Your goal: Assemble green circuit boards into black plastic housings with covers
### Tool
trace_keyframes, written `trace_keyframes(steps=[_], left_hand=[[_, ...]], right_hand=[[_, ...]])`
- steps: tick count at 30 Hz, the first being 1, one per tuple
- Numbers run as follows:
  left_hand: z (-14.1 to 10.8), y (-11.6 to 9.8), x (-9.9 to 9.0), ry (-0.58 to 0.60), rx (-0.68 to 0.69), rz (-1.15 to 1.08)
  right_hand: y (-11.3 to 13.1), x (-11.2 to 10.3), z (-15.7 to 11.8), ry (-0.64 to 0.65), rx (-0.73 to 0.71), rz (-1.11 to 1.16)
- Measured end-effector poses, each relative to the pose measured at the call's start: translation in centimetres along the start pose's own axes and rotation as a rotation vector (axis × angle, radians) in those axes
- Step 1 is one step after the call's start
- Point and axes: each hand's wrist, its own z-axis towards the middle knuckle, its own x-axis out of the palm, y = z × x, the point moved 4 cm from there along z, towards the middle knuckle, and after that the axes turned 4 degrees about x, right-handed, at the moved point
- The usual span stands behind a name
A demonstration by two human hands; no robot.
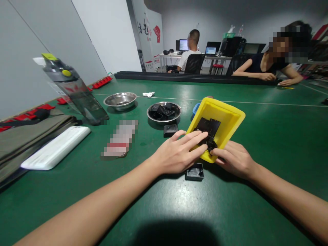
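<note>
A yellow tray [232, 114] is tilted up over the table, with several flat black parts [208, 127] inside. My right hand [234, 159] grips its lower right edge, thumb over the rim. My left hand [180, 150] reaches over the tray's left side, fingers extended and slightly spread on the black parts; whether it pinches one cannot be made out. Just below the tray sits an open black box [194, 172]. Beyond my left hand lies a closed black box [170, 130], close to a steel bowl [164, 120] of black boxes.
Another steel bowl [120, 101], a tilted water bottle [80, 94], a white slab [56, 147] and a bag [30, 136] stand left. A blue container [195, 109] is partly behind the tray. Black bars [179, 78] line the far edge; a person [271, 65] leans there.
</note>
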Motion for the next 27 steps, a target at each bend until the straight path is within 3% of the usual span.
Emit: trace_keyframes(steps=[4, 10, 21, 27], left_hand=[[0.5, -0.3, -0.5, -0.023, -0.126, 0.068], [0.9, -0.7, -0.7, 0.002, -0.195, 0.087], [1.1, -0.9, -1.3, -0.083, -0.235, 0.090], [1.0, -1.0, -1.4, -0.118, -0.168, 0.075]], right_hand=[[0.8, -0.2, 0.9, 0.011, -0.065, 0.001], [2.0, -0.6, 2.1, -0.001, -0.138, 0.025], [2.5, -0.5, 2.2, -0.003, -0.149, 0.072], [2.3, -0.3, 1.8, 0.004, -0.105, 0.087]])
